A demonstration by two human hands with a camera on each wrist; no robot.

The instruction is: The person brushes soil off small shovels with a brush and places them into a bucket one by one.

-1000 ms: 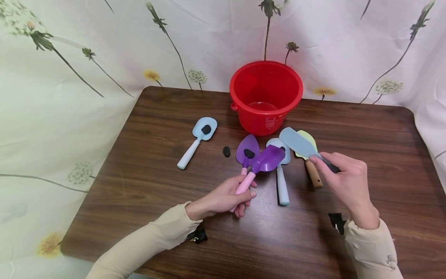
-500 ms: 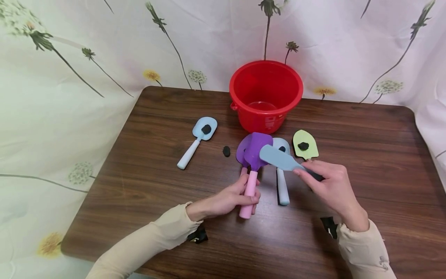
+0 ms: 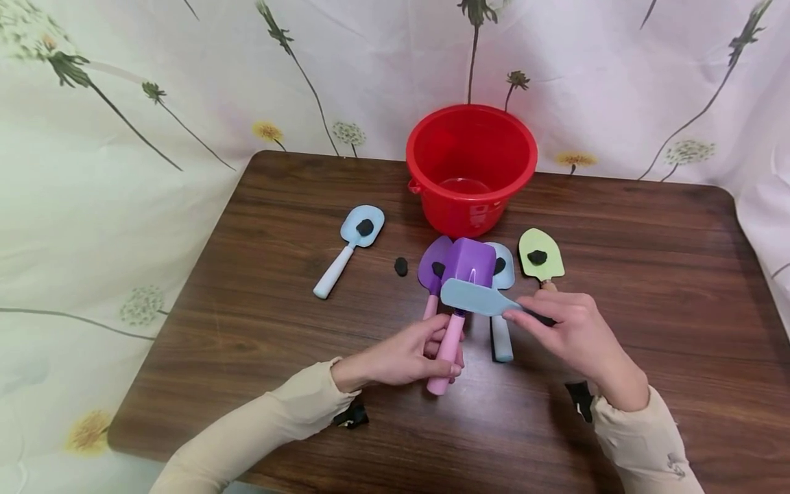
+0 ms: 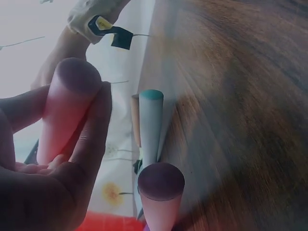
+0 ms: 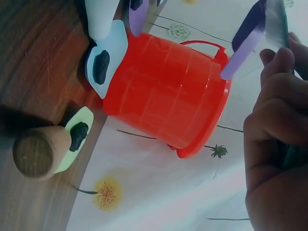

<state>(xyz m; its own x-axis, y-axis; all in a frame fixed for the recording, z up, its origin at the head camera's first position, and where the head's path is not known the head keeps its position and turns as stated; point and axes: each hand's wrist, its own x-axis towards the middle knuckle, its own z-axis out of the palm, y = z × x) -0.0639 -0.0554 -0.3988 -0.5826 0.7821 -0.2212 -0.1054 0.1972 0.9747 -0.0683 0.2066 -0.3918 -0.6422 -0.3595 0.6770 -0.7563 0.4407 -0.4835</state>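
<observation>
My left hand [image 3: 404,353] grips the pink handle [image 4: 67,115] of a purple hand shovel [image 3: 470,257], its blade held up over the table. My right hand [image 3: 570,333] pinches the dark handle of a narrow light-blue trowel [image 3: 472,296]. In the head view that trowel's blade crosses the lower part of the purple blade. Behind them lies a pointed purple trowel [image 3: 432,257] with a dark lump [image 3: 439,269] on it. A white-handled blue shovel [image 3: 505,274] lies just to its right, partly covered. Beyond my right hand is a green trowel [image 3: 549,243], also bearing a dark lump.
A red bucket [image 3: 459,218] stands at the table's back edge. Further left lies another blue shovel [image 3: 352,218] with a white handle and a dark lump on its blade. A loose dark lump [image 3: 401,266] sits on the brown table [image 3: 259,288]. Flowered cloth hangs behind.
My right hand has brought the light-blue trowel left and down, from over the green trowel to the purple shovel. That shovel has turned from a rightward slant to nearly upright in my left hand.
</observation>
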